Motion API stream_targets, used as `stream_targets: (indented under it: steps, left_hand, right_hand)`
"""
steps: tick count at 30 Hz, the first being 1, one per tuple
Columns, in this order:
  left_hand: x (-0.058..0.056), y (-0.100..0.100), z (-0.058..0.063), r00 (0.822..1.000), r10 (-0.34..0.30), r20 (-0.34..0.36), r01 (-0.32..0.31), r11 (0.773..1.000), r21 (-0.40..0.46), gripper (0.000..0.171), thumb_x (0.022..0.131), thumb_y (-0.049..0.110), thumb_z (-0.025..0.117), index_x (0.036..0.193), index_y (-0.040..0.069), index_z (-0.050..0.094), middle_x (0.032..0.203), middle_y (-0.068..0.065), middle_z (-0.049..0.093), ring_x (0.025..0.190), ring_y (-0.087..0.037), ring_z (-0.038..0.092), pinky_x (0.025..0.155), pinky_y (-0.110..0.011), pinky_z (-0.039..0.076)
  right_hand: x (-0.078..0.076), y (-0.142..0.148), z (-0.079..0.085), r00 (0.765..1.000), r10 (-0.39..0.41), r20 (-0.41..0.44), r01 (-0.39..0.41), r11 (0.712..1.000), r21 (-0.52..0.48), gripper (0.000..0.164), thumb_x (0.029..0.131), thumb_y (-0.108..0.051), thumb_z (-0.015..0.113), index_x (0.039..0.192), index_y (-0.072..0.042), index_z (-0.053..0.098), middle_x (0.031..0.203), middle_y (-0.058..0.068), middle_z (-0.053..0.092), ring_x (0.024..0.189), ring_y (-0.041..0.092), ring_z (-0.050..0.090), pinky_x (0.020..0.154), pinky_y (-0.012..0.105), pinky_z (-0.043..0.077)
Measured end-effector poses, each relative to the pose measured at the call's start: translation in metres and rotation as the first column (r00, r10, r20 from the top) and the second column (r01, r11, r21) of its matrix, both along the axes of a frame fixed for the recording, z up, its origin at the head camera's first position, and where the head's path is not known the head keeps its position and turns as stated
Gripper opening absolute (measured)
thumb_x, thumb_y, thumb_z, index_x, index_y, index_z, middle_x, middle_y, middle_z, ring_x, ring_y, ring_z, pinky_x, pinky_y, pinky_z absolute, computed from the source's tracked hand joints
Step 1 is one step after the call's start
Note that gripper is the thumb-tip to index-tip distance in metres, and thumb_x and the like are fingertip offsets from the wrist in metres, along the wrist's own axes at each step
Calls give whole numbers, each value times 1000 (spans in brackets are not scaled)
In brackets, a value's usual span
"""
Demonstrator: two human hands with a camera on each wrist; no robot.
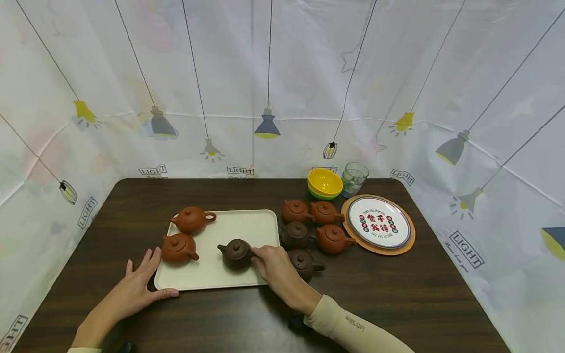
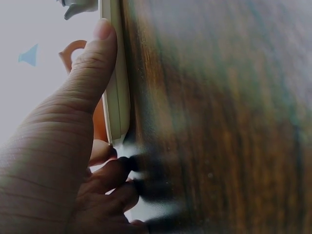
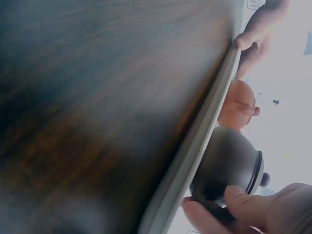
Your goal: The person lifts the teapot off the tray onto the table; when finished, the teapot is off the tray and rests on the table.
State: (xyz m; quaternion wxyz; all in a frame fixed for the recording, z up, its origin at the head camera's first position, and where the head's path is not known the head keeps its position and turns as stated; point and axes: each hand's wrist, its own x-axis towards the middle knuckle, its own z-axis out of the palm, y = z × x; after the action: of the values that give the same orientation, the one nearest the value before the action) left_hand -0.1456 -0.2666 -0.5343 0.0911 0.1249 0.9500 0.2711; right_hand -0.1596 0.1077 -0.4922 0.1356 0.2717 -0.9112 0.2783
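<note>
A cream rectangular tray (image 1: 240, 223) lies on the dark wooden table. My right hand (image 1: 279, 272) pinches the handle of a dark brown teapot (image 1: 236, 256), which sits upright over the tray's right half, its spout pointing left. In the right wrist view, thumb and finger close on that handle, and the teapot (image 3: 226, 161) is right at the tray surface. My left hand (image 1: 132, 290) has its fingers spread at the tray's front left corner, the thumb along the front edge. Two reddish-brown teapots, one behind (image 1: 192, 220) and one in front (image 1: 177, 248), stand along the tray's left side.
Right of the tray cluster three reddish-brown teapots (image 1: 332, 239) and two dark brown ones, one (image 1: 304, 263) partly behind my right hand. Farther right a white plate (image 1: 379, 223) lies on an orange-rimmed round base. Stacked yellow and green bowls (image 1: 325, 182) and a glass (image 1: 354, 179) stand behind.
</note>
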Motion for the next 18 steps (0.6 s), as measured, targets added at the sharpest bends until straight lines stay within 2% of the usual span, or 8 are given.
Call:
stream_targets:
  steps: [2,5,12,18]
  left_hand:
    - [0,0,-1,1000,0,-1,0,1000,0,128,85,61,84,168,-10,16,170,-41,18,158,-62,17,120,-86,-1]
    - [0,0,-2,1000,0,1,0,1000,-4,128,85,61,84,168,-10,16,170,-41,19,158,-62,17,120,-86,0]
    - [0,0,-1,1000,3,-6,-3,1000,-12,127,85,61,84,167,-10,18,170,-41,20,158,-62,18,120,-86,1]
    - [0,1,1,1000,2,4,-2,1000,-7,127,86,61,83,167,-10,17,170,-42,19,158,-63,18,120,-86,1]
  right_hand:
    - [0,0,-1,1000,6,-31,-7,1000,-11,5,96,-3,77,97,-7,81,84,5,81,79,19,79,67,32,62]
    - [1,2,0,997,21,-75,-25,999,-47,7,96,-3,77,91,-8,80,84,3,81,78,15,80,65,28,63]
    - [3,11,18,991,55,-121,-68,992,-107,9,96,-2,77,101,-8,83,94,4,85,87,14,83,70,23,65]
    - [9,37,36,992,20,-126,-36,991,-130,14,93,1,79,105,-5,84,99,7,85,88,18,83,71,27,66]
